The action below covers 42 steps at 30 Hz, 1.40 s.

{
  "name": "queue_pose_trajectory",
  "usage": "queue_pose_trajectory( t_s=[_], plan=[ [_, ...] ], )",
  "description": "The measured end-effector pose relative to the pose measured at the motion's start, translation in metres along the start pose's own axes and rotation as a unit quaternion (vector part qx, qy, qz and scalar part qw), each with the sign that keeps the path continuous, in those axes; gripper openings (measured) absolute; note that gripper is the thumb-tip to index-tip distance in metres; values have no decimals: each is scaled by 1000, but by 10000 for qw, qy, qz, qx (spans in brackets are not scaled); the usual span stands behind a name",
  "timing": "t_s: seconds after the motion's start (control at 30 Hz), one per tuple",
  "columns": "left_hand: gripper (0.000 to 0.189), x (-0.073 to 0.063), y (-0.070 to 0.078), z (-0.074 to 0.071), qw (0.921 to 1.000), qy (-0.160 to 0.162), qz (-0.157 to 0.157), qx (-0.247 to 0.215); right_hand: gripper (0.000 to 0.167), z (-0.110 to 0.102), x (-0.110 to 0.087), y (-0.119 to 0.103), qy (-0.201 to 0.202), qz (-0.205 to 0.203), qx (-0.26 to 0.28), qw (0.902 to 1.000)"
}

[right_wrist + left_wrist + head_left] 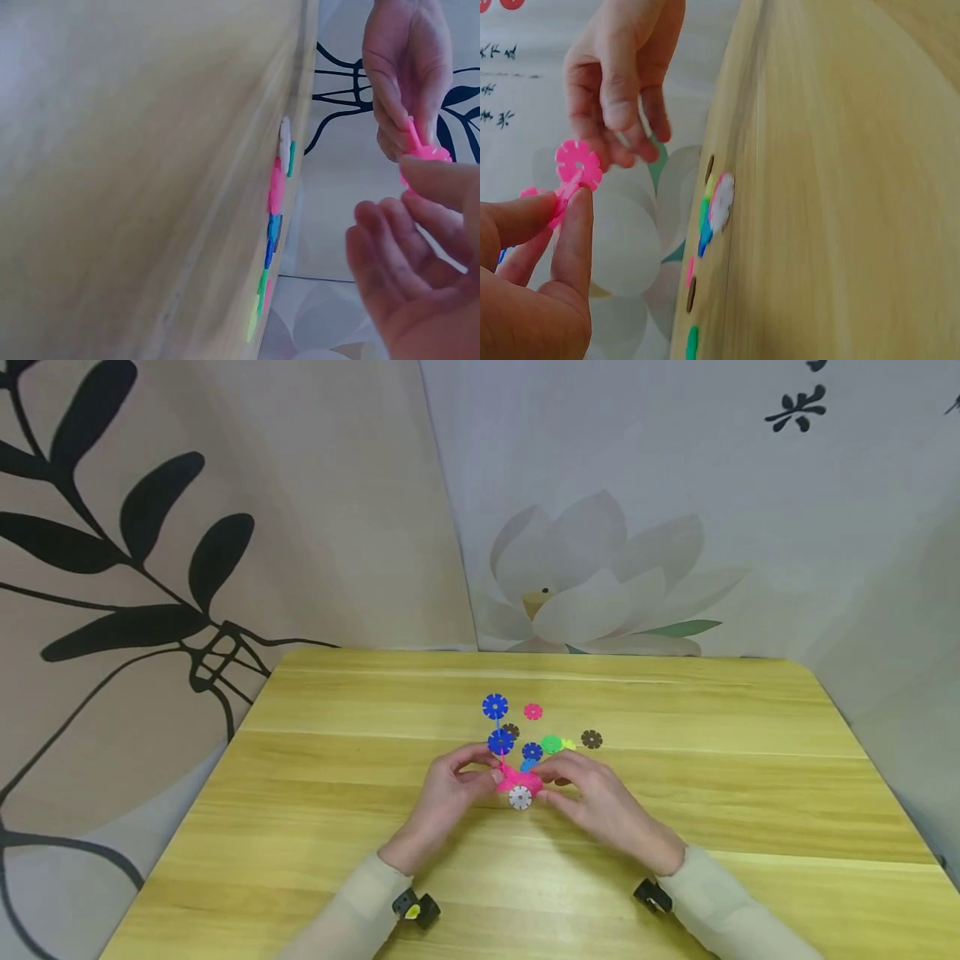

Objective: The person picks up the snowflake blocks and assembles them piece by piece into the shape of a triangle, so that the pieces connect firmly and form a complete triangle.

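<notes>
Sleeves [348, 910] lay up front; L hand [450, 787] pinched pink discs [570, 186], btwn both hands; R hand [596, 789], fingers loosely bent, was just beside 'em, touch unclear!

The left hand [409, 71] pinches pink pieces [433, 153] near the right hand [424, 259], coloured discs [276, 184] lying on the table [142, 187]

Sleeves: left sleeve [348, 906] and right sleeve [731, 897] long, plain off-white, ending near the wrist. Left hand [444, 789] and right hand [600, 793] bare. Left wrist unit [427, 911]: black, blocky, yellow patch [412, 912]. Right wrist unit [652, 896]: black, boxy; markings too small to tell, maybe plain.
</notes>
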<state>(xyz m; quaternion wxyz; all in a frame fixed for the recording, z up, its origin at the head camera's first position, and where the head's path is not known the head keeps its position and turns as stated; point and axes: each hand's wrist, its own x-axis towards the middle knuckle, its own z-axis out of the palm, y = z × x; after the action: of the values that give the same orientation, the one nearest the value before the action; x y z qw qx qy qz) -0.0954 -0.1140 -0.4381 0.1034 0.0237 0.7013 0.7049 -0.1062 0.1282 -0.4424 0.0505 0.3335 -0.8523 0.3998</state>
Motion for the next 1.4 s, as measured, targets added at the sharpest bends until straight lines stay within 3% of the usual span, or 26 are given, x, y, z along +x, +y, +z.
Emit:
queue_pose_trajectory(
  t_s=[0.17,0.4,0.57,0.8,0.97,1.2,1.4],
  plan=[
    [42,-2,1,-13,9999,66,120,-8,28,5,8,0,-625,461,-397,9962],
    [50,-2,-4,-22,9997,153,159,74,28,17,21,3,-1371,205,-892,9863],
    [52,-4,-5,-24,9997,198,110,20,30,21,27,4,-1597,-61,-1348,9779],
    [49,-5,-5,-25,9997,152,163,30,26,25,30,4,-1687,-114,-1708,9707],
    [47,-5,-6,-23,9998,112,182,12,23,24,25,4,-1635,81,-1585,9737],
    [45,-3,-7,-17,9998,91,191,47,12,16,15,7,-1690,502,-577,9827],
    [43,-3,-9,-12,9997,42,238,31,8,8,5,8,-1480,797,-220,9855]
  ],
)
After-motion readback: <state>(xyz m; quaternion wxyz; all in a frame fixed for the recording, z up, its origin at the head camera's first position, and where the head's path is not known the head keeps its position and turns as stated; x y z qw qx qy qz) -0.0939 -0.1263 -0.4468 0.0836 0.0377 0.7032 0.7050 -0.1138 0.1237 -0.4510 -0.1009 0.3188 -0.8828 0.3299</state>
